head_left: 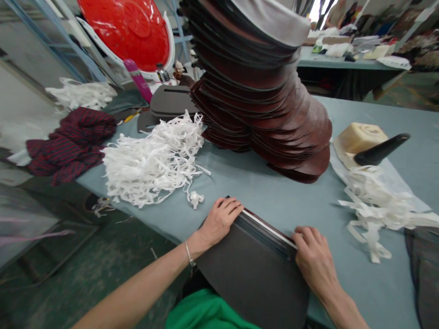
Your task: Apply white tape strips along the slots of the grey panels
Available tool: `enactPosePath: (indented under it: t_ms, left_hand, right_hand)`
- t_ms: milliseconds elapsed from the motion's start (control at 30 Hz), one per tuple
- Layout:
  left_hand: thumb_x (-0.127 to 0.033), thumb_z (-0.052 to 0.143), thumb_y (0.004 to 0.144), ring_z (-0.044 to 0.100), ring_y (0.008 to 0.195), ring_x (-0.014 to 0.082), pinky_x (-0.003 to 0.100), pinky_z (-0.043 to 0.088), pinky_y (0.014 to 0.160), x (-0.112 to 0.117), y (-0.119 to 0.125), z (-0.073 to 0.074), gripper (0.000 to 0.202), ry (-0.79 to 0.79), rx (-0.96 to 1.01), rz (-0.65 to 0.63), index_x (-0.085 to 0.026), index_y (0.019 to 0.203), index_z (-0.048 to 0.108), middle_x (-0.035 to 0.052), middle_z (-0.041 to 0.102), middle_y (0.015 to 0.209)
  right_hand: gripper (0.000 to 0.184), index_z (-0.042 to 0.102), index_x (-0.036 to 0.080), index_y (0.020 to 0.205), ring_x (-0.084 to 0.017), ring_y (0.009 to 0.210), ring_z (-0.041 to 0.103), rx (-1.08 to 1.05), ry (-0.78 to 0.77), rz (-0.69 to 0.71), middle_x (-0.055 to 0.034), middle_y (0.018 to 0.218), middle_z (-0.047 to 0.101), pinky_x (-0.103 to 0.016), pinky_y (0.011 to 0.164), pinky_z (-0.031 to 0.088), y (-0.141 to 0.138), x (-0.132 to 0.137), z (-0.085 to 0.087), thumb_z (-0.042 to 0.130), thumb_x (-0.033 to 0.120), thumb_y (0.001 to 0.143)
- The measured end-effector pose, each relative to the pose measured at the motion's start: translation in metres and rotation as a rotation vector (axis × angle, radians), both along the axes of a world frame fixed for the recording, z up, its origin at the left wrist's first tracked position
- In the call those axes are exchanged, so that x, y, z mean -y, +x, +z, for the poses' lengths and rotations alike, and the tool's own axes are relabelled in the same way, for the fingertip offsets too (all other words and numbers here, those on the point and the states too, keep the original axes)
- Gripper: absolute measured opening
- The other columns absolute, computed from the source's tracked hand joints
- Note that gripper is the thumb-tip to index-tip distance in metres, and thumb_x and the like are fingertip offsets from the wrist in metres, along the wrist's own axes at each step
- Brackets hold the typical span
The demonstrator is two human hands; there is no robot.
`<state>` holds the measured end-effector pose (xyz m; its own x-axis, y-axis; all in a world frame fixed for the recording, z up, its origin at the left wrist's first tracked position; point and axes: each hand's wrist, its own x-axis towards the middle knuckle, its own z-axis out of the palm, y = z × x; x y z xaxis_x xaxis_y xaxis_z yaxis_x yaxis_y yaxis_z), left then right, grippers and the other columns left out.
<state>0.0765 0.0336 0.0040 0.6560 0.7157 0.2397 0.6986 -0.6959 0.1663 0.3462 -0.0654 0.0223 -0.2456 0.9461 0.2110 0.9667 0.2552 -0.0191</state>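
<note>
A dark grey leather-like panel (254, 269) lies over the table's near edge and hangs toward my green top. Along its far edge run a narrow white strip (269, 227) and a brown folded border. My left hand (221, 219) lies over the left end of that edge, fingers together and bent over it, thumb hidden. At the other end, my right hand (313, 256) grips the edge with curled fingers, its fingertips by the end of the white strip.
A tall stack of brown leather pieces (267, 119) stands beyond the panel. White paper strips (151, 164) are heaped left, and more strips (373, 205) lie right. Near those are a cream block (363, 137) and a black-handled tool (380, 151). A striped cloth (75, 141) hangs at the left edge.
</note>
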Motion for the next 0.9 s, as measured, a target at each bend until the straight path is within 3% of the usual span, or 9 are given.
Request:
enactPosePath:
  t_ms: [100,167,233,433,567,700,833,900]
  left_hand:
    - [-0.013,0.036,0.094,0.047,0.122,0.0194,0.037,0.036,0.102,-0.001,0.000,0.000,0.038,-0.005,-0.023,-0.109,-0.019,0.129,0.050,0.0078,0.058,0.126]
    - [-0.013,0.039,0.093,0.048,0.121,0.0195,0.037,0.036,0.102,-0.002,0.000,-0.001,0.037,0.006,-0.021,-0.087,-0.018,0.128,0.050,0.0081,0.058,0.124]
    - [-0.013,0.041,0.092,0.049,0.119,0.0199,0.039,0.035,0.103,-0.002,0.000,-0.004,0.036,0.020,-0.009,-0.043,-0.017,0.126,0.051,0.0085,0.059,0.124]
    - [-0.012,0.042,0.091,0.051,0.115,0.0203,0.040,0.036,0.102,-0.001,0.004,-0.010,0.033,0.051,0.031,0.008,-0.016,0.122,0.054,0.0085,0.060,0.120]
    - [-0.012,0.040,0.092,0.054,0.109,0.0195,0.039,0.036,0.101,0.001,-0.001,-0.007,0.027,0.042,0.152,0.060,-0.016,0.110,0.059,0.0076,0.064,0.111]
    - [-0.009,0.036,0.091,0.053,0.111,0.0187,0.039,0.036,0.101,0.008,-0.026,0.004,0.029,0.066,0.373,0.273,-0.019,0.105,0.059,0.0060,0.064,0.108]
    - [-0.008,0.037,0.088,0.047,0.119,0.0215,0.043,0.033,0.104,0.015,-0.062,0.014,0.035,0.125,0.513,0.593,-0.020,0.118,0.051,0.0092,0.057,0.120]
    - [-0.014,0.047,0.085,0.044,0.123,0.0241,0.044,0.032,0.105,0.015,-0.075,0.015,0.041,0.130,0.521,0.660,-0.019,0.126,0.044,0.0113,0.052,0.125]
  right_hand:
    - [0.041,0.054,0.009,0.122,-0.026,0.097,0.049,-0.022,-0.001,0.052,-0.0147,0.110,0.059,-0.037,0.078,0.043,-0.060,-0.035,-0.002,0.040,0.002,0.084]
    - [0.040,0.054,0.008,0.123,-0.027,0.095,0.049,0.012,-0.023,0.059,-0.0152,0.109,0.059,-0.038,0.079,0.043,-0.091,-0.048,-0.006,0.040,0.005,0.086]
    - [0.035,0.057,0.007,0.118,-0.027,0.092,0.049,0.050,-0.032,0.033,-0.0153,0.104,0.060,-0.039,0.079,0.042,-0.103,-0.049,-0.011,0.043,0.007,0.086]
    - [0.034,0.058,0.004,0.117,-0.028,0.097,0.048,0.070,0.033,0.055,-0.0166,0.106,0.059,-0.038,0.083,0.040,-0.068,-0.017,-0.020,0.048,0.005,0.084]
    - [0.019,0.064,0.012,0.098,-0.025,0.092,0.049,0.049,0.047,0.061,-0.0122,0.099,0.060,-0.037,0.078,0.038,-0.055,-0.028,-0.015,0.048,0.010,0.087]
    - [0.019,0.061,0.018,0.076,-0.025,0.086,0.049,-0.007,0.037,0.043,-0.0087,0.088,0.060,-0.037,0.073,0.035,-0.072,-0.064,0.000,0.050,0.025,0.090]
    - [0.018,0.063,0.018,0.088,-0.021,0.085,0.051,-0.269,-0.073,0.160,-0.0069,0.086,0.059,-0.033,0.074,0.036,-0.128,-0.095,0.008,0.046,0.024,0.092]
    - [0.017,0.063,0.018,0.092,-0.019,0.086,0.053,-0.502,-0.173,0.226,-0.0068,0.089,0.059,-0.030,0.077,0.037,-0.165,-0.108,0.007,0.046,0.021,0.091]
